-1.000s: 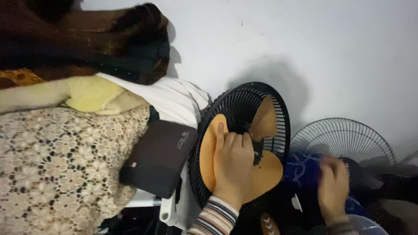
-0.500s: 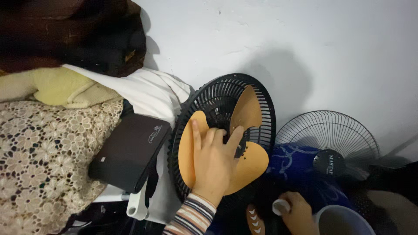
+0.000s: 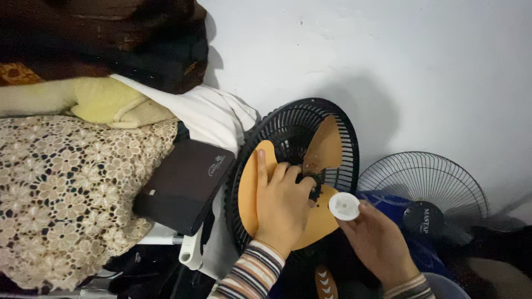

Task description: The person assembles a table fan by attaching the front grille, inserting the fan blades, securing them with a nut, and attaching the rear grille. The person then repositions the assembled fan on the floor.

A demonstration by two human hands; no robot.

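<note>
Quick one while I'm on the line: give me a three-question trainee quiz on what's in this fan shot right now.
1. True or false: the left hand lies flat on the orange fan blade.
2. What does the right hand hold? A) a screwdriver B) a round white cap C) a cloth
3. Fill in: the orange blade sits inside a black ____ grille, while a second wire grille leans against the white wall to the right.

Key
1. True. The palm and fingers cover the blade at its hub.
2. B. The cap is pinched at the fingertips, just right of the hub.
3. Plastic, as far as the thick ribs suggest.
</note>
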